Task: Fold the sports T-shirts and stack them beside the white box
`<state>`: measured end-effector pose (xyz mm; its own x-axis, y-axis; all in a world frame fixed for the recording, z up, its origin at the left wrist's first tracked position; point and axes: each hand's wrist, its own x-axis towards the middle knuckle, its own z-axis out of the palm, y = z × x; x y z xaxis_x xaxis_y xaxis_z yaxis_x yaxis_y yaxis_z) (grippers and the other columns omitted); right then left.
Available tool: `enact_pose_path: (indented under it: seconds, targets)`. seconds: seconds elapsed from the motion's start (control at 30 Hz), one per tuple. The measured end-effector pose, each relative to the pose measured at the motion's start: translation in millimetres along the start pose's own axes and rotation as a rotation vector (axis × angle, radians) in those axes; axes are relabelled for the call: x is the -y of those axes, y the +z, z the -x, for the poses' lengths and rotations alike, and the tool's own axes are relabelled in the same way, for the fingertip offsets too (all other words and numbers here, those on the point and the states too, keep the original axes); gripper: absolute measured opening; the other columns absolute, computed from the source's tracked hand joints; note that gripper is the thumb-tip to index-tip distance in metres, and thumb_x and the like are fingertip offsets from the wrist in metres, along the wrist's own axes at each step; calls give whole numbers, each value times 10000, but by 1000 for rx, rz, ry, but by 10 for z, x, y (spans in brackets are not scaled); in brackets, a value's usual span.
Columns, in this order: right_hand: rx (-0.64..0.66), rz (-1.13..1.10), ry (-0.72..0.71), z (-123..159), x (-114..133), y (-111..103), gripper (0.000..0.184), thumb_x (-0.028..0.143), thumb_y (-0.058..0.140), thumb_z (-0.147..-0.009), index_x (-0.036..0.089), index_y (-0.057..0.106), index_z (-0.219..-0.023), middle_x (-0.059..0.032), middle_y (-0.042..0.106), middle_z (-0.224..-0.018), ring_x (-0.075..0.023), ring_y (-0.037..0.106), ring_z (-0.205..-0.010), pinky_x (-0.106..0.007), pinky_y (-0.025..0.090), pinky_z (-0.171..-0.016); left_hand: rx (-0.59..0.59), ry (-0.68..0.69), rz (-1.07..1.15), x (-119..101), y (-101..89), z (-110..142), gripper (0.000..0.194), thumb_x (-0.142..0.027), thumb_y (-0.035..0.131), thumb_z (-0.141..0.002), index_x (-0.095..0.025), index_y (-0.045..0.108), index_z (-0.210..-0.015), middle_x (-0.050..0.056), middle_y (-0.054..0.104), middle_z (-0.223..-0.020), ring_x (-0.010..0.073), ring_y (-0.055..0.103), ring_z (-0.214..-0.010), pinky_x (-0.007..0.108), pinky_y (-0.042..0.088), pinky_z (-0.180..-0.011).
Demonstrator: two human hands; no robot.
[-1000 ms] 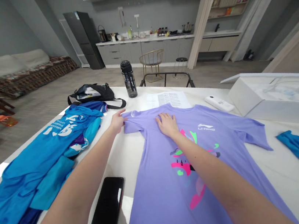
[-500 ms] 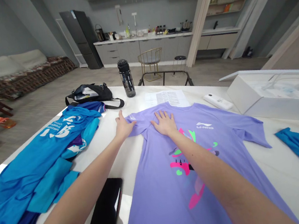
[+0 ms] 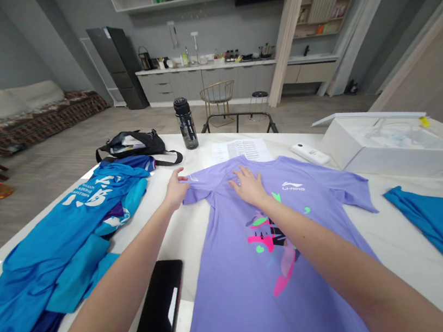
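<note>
My right hand (image 3: 249, 185) lies open on the purple T-shirt (image 3: 233, 307), my left hand (image 3: 176, 190) is at its sleeve (image 3: 197, 191), pinching or not I can't tell — a hard push could bunch the cloth.

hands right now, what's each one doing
Left hand: at the sleeve of the purple T-shirt, cannot tell if gripping.
Right hand: open, palm down on the shirt's chest, holding nothing.
</note>
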<state>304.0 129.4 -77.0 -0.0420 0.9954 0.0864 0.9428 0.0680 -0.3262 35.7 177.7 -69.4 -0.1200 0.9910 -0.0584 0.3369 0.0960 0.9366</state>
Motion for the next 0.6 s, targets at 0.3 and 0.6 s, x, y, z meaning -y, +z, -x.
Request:
enact_pose_path:
  seconds: [0.3,0.6]
  targets:
    - [-134,79,450,660,-1392,-464,630,555,256,-1041,195,464,-1514,-172,326,-1638,-379,297,-1494,-744,219,-1135,-157,-24,34,153,-158,-176,510,-116,703,-665,-138,638,-1171,140,574,-1238,252,635,-1047,409,500,-954]
    - [-217,185,245,1718,-1719,-619,603,499,350,-1026,148,466,-1502,-158,335,-1637,-346,277,-1515,-634,250,-1193,117,683,-658,-265,73,1184,435,-232,595,-893,-191,578,-1327,174,444,-1469,359,444,-1380,538,360,-1155]
